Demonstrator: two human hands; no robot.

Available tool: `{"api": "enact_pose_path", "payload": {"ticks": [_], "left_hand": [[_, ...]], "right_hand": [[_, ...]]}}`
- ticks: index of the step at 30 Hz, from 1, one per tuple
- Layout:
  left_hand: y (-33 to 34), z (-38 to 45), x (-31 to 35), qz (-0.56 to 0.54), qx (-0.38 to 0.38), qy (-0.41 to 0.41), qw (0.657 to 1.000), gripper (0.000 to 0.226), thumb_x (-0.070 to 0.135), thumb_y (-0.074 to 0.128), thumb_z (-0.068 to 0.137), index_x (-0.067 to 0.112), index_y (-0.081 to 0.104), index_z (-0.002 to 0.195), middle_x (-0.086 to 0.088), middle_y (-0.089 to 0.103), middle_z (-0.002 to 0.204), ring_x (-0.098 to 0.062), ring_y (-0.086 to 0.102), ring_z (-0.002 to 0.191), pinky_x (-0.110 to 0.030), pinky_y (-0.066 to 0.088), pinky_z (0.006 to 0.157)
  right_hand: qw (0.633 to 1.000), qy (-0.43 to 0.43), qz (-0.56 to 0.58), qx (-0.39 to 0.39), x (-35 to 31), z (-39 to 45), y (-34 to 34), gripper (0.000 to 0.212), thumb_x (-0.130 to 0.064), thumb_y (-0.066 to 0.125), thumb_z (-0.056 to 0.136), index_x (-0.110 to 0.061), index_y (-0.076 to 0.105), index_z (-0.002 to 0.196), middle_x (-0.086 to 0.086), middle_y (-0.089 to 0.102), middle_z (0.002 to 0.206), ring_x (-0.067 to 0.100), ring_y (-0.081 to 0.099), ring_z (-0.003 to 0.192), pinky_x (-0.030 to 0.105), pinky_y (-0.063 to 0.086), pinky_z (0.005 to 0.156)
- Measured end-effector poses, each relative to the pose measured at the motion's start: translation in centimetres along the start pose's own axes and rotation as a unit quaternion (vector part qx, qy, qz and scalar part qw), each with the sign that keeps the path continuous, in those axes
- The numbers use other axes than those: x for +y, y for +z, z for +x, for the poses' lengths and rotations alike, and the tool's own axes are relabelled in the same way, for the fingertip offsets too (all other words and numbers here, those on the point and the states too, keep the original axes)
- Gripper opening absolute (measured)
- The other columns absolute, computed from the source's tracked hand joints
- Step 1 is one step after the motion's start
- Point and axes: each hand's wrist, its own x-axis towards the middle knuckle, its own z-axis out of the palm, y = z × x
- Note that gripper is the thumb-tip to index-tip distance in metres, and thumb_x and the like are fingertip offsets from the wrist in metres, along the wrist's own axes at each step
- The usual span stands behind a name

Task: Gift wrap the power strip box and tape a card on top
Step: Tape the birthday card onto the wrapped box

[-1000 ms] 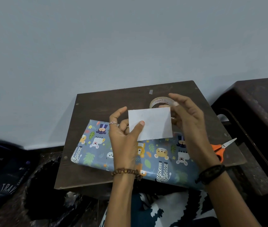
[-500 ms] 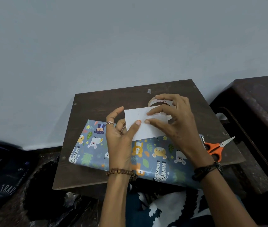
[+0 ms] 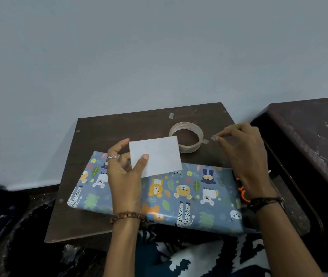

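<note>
Left grip [image 3: 126, 174] pinching white card [image 3: 156, 155] over wrapped box [image 3: 179, 196], right grip [image 3: 245, 154] pinching tape piece [image 3: 214, 137]

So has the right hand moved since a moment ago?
Yes. The right hand has left the white card and swung right, past the tape roll, pinching a small tape piece.

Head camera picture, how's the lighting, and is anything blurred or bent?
Head view: dim, flat light; the white card is brightest, with faint sheen on the wrapped box. The right hand is slightly motion-blurred, its tape piece soft. Wide-angle bending curves the table edges.
</note>
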Motion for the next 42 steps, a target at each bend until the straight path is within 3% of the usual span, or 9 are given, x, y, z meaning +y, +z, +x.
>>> {"api": "enact_pose_path", "payload": {"ticks": [3,6,15,21,25,29,31,36,42], "left_hand": [[0.0,0.1,-0.1,0.011,0.014,0.000,1.000,0.041,-0.004,0.062,0.081,0.016,0.046,0.113,0.006,0.065,0.083,0.010,0.063,0.067,-0.006,0.049,0.058],[-0.1,0.1,-0.1,0.012,0.021,-0.008,1.000,0.041,-0.003,0.063,0.081,0.016,0.046,0.113,0.009,0.064,0.084,0.011,0.062,0.066,-0.006,0.048,0.057],[0.2,0.1,0.0,0.017,0.024,-0.020,0.999,0.040,-0.002,0.063,0.082,0.016,0.047,0.113,0.011,0.064,0.084,0.005,0.063,0.071,-0.006,0.049,0.058],[0.1,0.3,0.0,0.011,0.029,-0.025,0.999,0.039,-0.001,0.063,0.082,0.018,0.046,0.111,0.006,0.064,0.085,-0.001,0.062,0.078,-0.005,0.048,0.057],[0.1,0.3,0.0,0.011,0.028,-0.027,0.999,0.039,-0.001,0.063,0.082,0.017,0.046,0.112,0.003,0.064,0.087,-0.003,0.060,0.080,-0.004,0.048,0.056],[0.2,0.4,0.0,0.002,0.030,-0.034,0.999,0.038,-0.001,0.062,0.082,0.018,0.046,0.111,0.004,0.064,0.087,-0.001,0.061,0.077,-0.005,0.047,0.054],[0.3,0.4,0.1,0.002,0.029,-0.034,0.999,0.038,-0.001,0.062,0.082,0.018,0.046,0.111,0.005,0.064,0.086,0.002,0.063,0.072,-0.005,0.047,0.054],[0.2,0.4,0.0,0.008,0.025,-0.032,0.999,0.038,-0.001,0.062,0.082,0.018,0.046,0.111,0.005,0.064,0.085,0.012,0.062,0.064,-0.005,0.048,0.054],[0.1,0.6,0.0,0.001,0.028,-0.041,0.999,0.038,-0.001,0.063,0.082,0.018,0.047,0.111,0.005,0.065,0.087,0.010,0.064,0.066,-0.005,0.048,0.054]], "right_hand": [[0.995,-0.011,-0.097,-0.016,0.6,0.4,0.1,0.009,-0.024,0.071,0.079,-0.015,0.070,0.080,0.003,0.058,0.094,0.024,0.048,0.095,0.036,0.035,0.078],[0.981,-0.008,-0.155,-0.116,1.1,0.7,0.2,0.013,-0.027,0.069,0.081,-0.014,0.069,0.083,0.002,0.056,0.103,0.023,0.042,0.104,0.035,0.030,0.084],[0.940,0.012,-0.164,-0.299,1.9,0.6,-1.7,0.023,-0.030,0.055,0.091,-0.037,0.067,0.110,-0.012,0.048,0.125,0.013,0.026,0.120,0.034,0.022,0.095],[0.984,0.023,-0.108,-0.142,2.0,-0.3,-2.1,0.030,-0.007,0.047,0.084,-0.020,0.074,0.085,-0.004,0.063,0.108,0.018,0.045,0.103,0.042,0.042,0.088],[0.997,0.022,-0.055,-0.055,1.3,-0.1,-1.9,0.024,-0.009,0.051,0.087,-0.017,0.073,0.092,-0.001,0.064,0.101,0.019,0.049,0.096,0.032,0.041,0.077],[0.978,0.084,0.167,-0.089,-0.1,0.3,0.1,0.023,-0.027,0.067,0.084,-0.019,0.069,0.105,-0.005,0.068,0.097,0.005,0.061,0.091,0.007,0.044,0.072],[0.967,0.114,0.201,-0.110,-0.5,0.6,1.3,0.026,-0.031,0.070,0.081,-0.018,0.068,0.104,-0.006,0.069,0.091,0.003,0.063,0.086,0.006,0.047,0.070],[0.973,0.126,0.152,-0.116,-0.5,1.4,2.3,0.002,-0.015,0.069,0.083,-0.016,0.069,0.084,-0.003,0.069,0.076,0.010,0.063,0.075,0.027,0.053,0.071],[0.981,0.077,0.049,-0.169,-0.7,1.5,2.0,0.014,-0.011,0.062,0.088,-0.016,0.074,0.092,-0.001,0.065,0.087,0.009,0.056,0.078,0.017,0.041,0.068]]}}
